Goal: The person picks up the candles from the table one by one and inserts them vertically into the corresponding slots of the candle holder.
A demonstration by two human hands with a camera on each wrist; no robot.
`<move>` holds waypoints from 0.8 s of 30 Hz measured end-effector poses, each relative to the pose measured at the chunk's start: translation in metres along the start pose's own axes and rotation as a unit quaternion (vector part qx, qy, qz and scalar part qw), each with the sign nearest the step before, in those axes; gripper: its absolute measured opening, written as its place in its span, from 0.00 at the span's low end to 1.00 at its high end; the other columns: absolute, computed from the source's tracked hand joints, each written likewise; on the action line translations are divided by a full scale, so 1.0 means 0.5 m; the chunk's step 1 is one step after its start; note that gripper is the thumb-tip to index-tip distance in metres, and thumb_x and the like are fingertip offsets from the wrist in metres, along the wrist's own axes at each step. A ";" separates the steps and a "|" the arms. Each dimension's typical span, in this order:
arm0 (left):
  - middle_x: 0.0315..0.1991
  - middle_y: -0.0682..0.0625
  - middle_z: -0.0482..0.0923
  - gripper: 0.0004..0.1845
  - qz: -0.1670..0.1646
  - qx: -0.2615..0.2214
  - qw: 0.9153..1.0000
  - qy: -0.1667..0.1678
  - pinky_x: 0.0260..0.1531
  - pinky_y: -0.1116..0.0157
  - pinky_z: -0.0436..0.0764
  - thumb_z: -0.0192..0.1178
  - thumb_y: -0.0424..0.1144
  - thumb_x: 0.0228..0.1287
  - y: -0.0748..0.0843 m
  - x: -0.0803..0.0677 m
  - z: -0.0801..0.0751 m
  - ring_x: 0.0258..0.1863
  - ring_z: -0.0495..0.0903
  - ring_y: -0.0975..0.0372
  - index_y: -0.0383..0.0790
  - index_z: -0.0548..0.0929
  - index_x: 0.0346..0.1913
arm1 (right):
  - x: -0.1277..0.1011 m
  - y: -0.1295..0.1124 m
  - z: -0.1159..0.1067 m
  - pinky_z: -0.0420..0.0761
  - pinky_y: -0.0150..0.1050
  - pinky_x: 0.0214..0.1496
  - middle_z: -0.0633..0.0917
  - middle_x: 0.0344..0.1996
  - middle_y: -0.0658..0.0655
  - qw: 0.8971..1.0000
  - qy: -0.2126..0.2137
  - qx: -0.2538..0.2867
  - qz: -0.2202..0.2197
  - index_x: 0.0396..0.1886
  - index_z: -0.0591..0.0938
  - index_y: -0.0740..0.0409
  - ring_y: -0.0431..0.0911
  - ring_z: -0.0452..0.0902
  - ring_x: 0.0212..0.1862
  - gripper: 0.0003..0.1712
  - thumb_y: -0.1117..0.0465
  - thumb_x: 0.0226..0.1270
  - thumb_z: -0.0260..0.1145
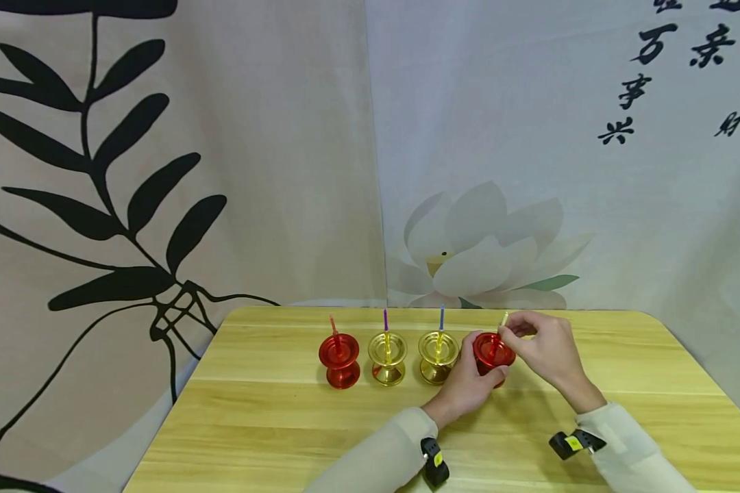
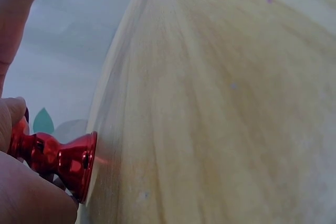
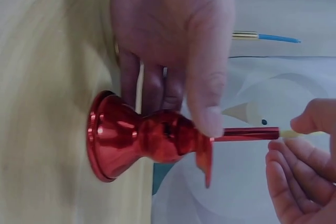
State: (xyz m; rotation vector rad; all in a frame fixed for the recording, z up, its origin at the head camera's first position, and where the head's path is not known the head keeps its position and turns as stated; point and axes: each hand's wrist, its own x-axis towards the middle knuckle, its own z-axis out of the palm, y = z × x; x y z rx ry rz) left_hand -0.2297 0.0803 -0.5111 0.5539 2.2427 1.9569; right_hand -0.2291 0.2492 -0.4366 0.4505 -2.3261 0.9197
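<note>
A red candle holder (image 1: pixel 490 355) stands on the wooden table (image 1: pixel 271 424), toward its far edge and at the right end of a row of four holders. The left hand (image 1: pixel 469 383) grips it: in the right wrist view the fingers (image 3: pixel 157 40) curl round the narrow waist of the holder (image 3: pixel 142 137) from behind, and the thumb (image 3: pixel 207 77) lies over the front with its tip near the flared top. In the left wrist view the holder's round foot (image 2: pixel 84 166) sits flat on the tabletop (image 2: pixel 220 103).

A thin candle (image 1: pixel 503 320) sticks up out of the holder's cup. The right hand (image 1: pixel 545 349) pinches its pale yellowish upper end between fingertips and thumb; the right wrist view shows the stick (image 3: pixel 247 134) red near the cup and pale where the fingertips (image 3: pixel 310 124) close on it.

Just beside the held one, to its left, stands a gold holder (image 1: pixel 438 356) with a blue candle (image 1: pixel 442 317). Next comes a second gold holder (image 1: pixel 387 357) with a purple candle (image 1: pixel 385 320), and at the left end another red holder (image 1: pixel 339 360) with a reddish candle (image 1: pixel 333 324). The four stand near one another in a line along the table's far edge.

Both forearms wear pale sleeves (image 1: pixel 382 452), each with a small black device strapped at the wrist (image 1: pixel 434 462). Behind the table hang printed cloths: one with dark leaves (image 1: pixel 129 137), one with a pale lotus flower (image 1: pixel 481 246) and black writing (image 1: pixel 647 68).
</note>
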 end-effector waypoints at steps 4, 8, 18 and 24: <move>0.66 0.52 0.77 0.36 0.001 0.006 1.000 0.003 0.67 0.65 0.77 0.71 0.40 0.75 -0.001 0.003 0.002 0.64 0.79 0.64 0.45 0.65 0.78 | 0.006 -0.004 -0.007 0.83 0.24 0.38 0.92 0.28 0.49 1.000 0.014 0.002 -0.003 0.33 0.92 0.58 0.49 0.91 0.31 0.04 0.70 0.63 0.79; 0.66 0.52 0.77 0.37 -0.007 0.009 1.000 0.002 0.68 0.64 0.76 0.71 0.41 0.75 0.000 0.003 0.001 0.65 0.79 0.64 0.46 0.64 0.79 | 0.008 -0.004 -0.006 0.79 0.18 0.40 0.92 0.28 0.50 1.000 0.024 0.001 -0.018 0.33 0.92 0.60 0.49 0.91 0.31 0.05 0.73 0.63 0.78; 0.66 0.52 0.77 0.37 0.005 0.023 1.000 0.006 0.68 0.64 0.77 0.71 0.39 0.74 0.003 -0.001 -0.001 0.64 0.79 0.64 0.43 0.65 0.79 | 0.004 0.004 0.005 0.78 0.17 0.40 0.91 0.27 0.51 0.999 0.036 0.007 -0.018 0.32 0.91 0.60 0.49 0.90 0.29 0.06 0.73 0.62 0.79; 0.62 0.53 0.78 0.34 0.037 0.075 0.996 -0.019 0.65 0.65 0.78 0.73 0.34 0.71 0.004 -0.015 -0.009 0.61 0.79 0.66 0.37 0.71 0.75 | -0.004 0.013 0.005 0.80 0.19 0.37 0.92 0.28 0.50 0.999 0.031 0.020 -0.004 0.33 0.92 0.58 0.44 0.90 0.30 0.06 0.72 0.62 0.79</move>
